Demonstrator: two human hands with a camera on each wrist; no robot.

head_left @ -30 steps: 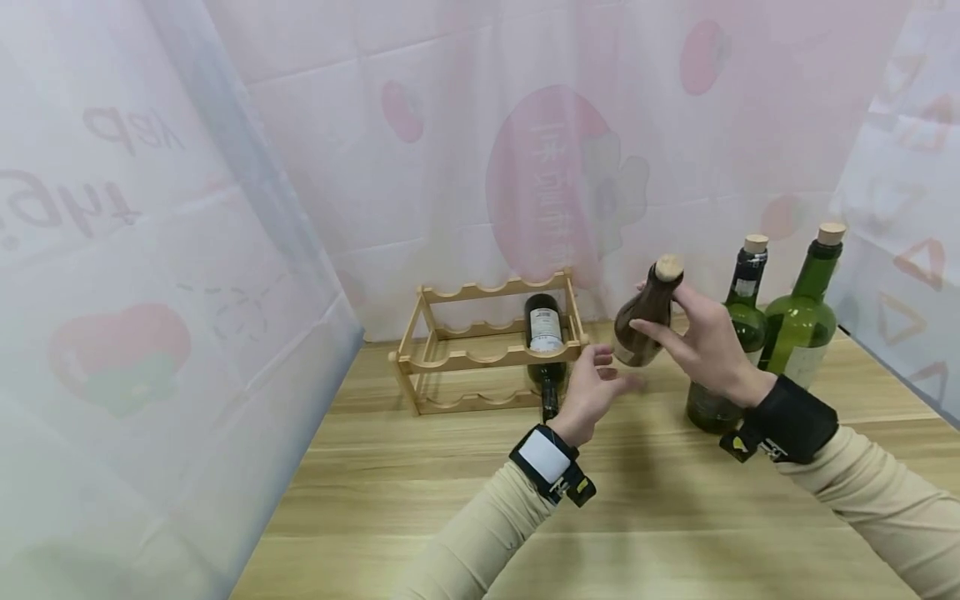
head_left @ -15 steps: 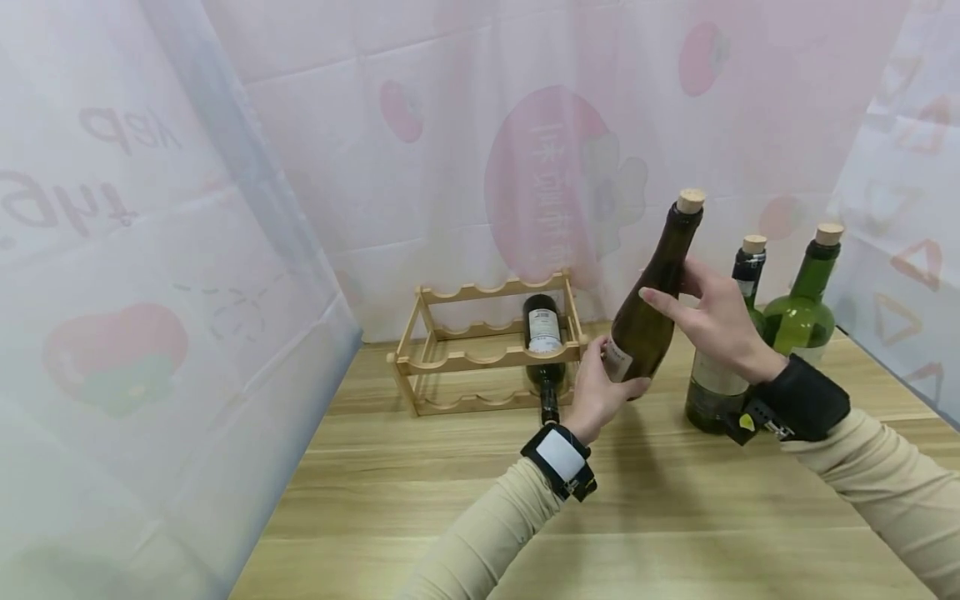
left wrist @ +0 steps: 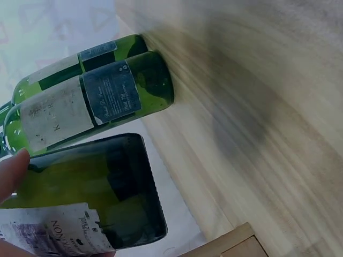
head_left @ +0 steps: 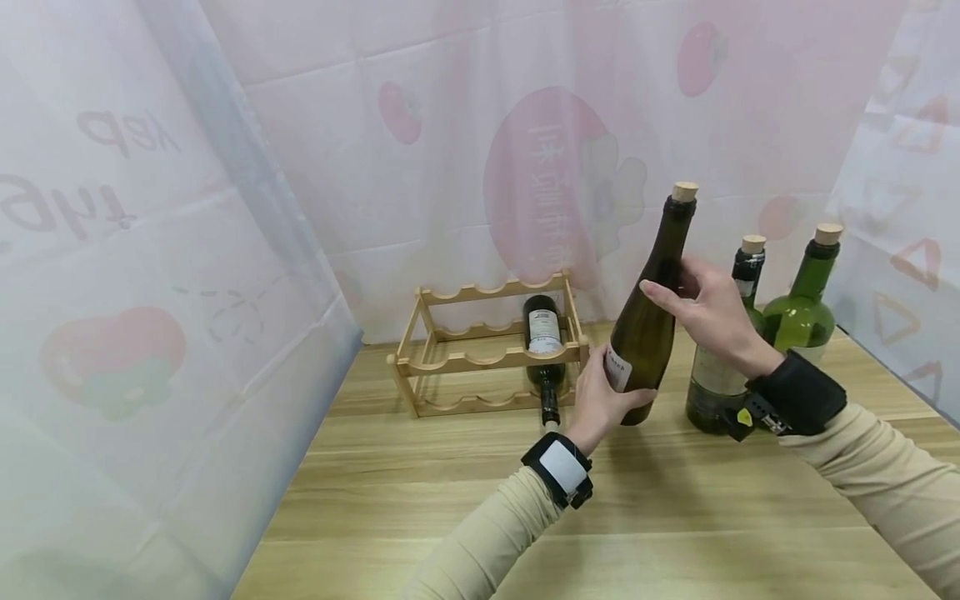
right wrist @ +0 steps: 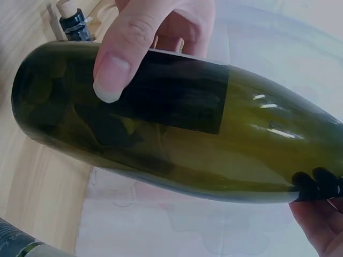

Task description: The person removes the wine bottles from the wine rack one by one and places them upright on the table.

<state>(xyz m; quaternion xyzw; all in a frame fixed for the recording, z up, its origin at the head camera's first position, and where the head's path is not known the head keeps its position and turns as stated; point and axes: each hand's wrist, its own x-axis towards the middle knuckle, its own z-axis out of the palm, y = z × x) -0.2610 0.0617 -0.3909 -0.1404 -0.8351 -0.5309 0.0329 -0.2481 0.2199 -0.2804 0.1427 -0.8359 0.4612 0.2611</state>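
Observation:
Both hands hold a dark green wine bottle [head_left: 645, 333] with a cork in its mouth, in front of the back wall. It leans slightly, neck up and to the right. My left hand [head_left: 600, 400] grips its lower body over the label, the thumb across the front. Higher up, near the shoulder, my right hand [head_left: 712, 312] holds it between thumb and fingers. In the left wrist view the bottle's base [left wrist: 134, 187] hangs apart from the table. The right wrist view shows the bottle [right wrist: 182, 123] lengthwise, with the left thumb [right wrist: 118, 75] against it.
Left of the hands stands a wooden wine rack [head_left: 465, 362]. One bottle [head_left: 543, 325] lies in its right slot, neck toward me. Two corked green bottles, a nearer one [head_left: 716, 379] and a farther one [head_left: 802, 312], stand upright at the right. Printed curtains surround the wooden table [head_left: 390, 500].
The bottle, which pointed its cork toward me, has swung up to near upright and then sunk a little. My left hand, apart from it at first, has taken hold of its lower body.

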